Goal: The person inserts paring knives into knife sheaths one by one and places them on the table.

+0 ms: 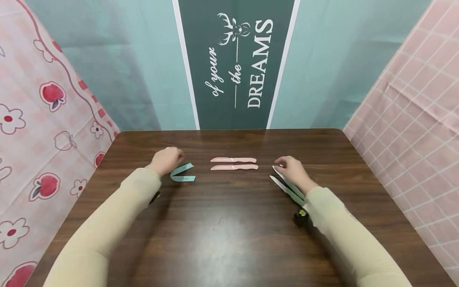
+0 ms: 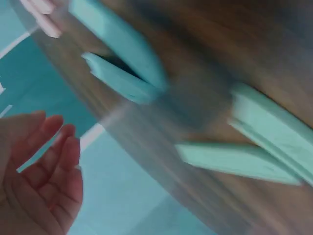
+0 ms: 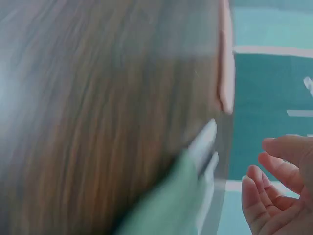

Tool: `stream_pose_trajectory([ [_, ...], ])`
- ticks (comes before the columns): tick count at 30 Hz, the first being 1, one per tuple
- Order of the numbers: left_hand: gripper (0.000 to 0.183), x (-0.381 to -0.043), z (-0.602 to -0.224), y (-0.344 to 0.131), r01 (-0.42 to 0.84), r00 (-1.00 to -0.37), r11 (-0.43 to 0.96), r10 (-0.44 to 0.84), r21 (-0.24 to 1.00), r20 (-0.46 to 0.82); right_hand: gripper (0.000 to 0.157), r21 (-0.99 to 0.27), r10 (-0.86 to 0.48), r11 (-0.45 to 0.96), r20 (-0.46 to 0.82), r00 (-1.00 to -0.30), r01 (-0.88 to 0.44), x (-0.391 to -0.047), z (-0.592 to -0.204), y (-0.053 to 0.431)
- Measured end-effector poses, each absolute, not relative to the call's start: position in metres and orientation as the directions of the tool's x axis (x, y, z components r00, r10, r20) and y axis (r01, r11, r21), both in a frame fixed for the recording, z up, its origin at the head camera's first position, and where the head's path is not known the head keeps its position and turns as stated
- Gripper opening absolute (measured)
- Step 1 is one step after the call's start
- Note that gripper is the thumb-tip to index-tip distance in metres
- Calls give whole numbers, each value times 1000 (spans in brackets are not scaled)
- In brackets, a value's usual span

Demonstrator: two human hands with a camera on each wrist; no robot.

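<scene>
My left hand (image 1: 166, 159) hovers beside two blue-green knife sheaths (image 1: 184, 173) that meet in a V on the table. In the left wrist view its fingers (image 2: 68, 152) are loosely bent around nothing. Two paler mint sheaths (image 2: 244, 161) show there too; my left arm hides them in the head view. My right hand (image 1: 290, 169) is above two green-handled knives (image 1: 287, 189) with bare white blades, and overlaps one of them. Its fingers (image 3: 274, 191) are relaxed and hold nothing in the right wrist view. Between the hands lie two pink knives (image 1: 234, 168) in pink sheaths, side by side.
The dark wooden table (image 1: 215, 231) ends at a teal cloth backdrop (image 1: 143, 79) with white lettering. A fruit-patterned cloth (image 1: 46, 159) hangs at the left and a pink checked cloth (image 1: 412, 119) at the right. A black wrist device (image 1: 300, 218) sits under my right sleeve.
</scene>
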State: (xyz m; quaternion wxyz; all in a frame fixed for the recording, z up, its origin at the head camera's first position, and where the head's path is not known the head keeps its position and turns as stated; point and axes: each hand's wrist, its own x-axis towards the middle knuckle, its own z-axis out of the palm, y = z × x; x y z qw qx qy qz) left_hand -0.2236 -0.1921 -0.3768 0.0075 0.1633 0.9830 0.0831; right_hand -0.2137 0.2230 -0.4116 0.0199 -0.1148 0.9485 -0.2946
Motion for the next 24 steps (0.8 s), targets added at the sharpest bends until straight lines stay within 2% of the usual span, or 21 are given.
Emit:
stream_pose_trajectory([
  [4, 22, -217, -384, -208, 236, -951, 948, 270, 214, -149, 24, -598, -185, 788, 0, -983, -148, -206, -405, 253],
  [9, 25, -214, -396, -218, 147, -955, 963, 198, 225, -222, 26, -613, -185, 781, -39, -982, -123, -198, -404, 271],
  [16, 14, -215, -404, -226, 134, -962, 960, 185, 245, -201, 31, -575, -209, 809, -93, -974, -119, -192, -412, 291],
  [20, 11, -216, -406, -227, 144, -973, 953, 186, 267, -138, 34, -538, -195, 838, -149, -969, -85, -186, -414, 301],
  [24, 8, -216, -403, -222, 134, -988, 904, 154, 406, -17, 32, -504, -199, 859, -163, -966, -92, -180, -413, 306],
])
